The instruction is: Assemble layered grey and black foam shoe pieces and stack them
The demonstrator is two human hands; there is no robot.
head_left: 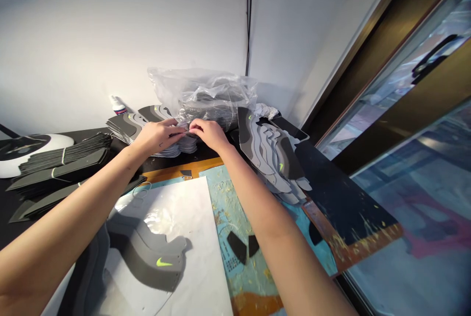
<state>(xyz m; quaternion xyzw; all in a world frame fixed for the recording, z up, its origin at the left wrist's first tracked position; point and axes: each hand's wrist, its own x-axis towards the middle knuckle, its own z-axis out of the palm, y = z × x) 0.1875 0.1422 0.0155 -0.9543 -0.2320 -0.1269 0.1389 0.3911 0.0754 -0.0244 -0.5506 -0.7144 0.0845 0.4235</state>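
The stack of grey shoe panels (183,146) sits on the dark surface (164,164); my left fingers (180,129) and right fingers (193,129) pinch its edge together; a light, even grip keeps the layers aligned.

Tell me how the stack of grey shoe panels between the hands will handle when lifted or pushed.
The stack of grey shoe panels probably feels light, since each piece looks like thin cut sheet. Single pieces are likely rather floppy, though the stack may feel stiffer. Their edges sit offset, not squared, so a push would likely fan or slide them apart.
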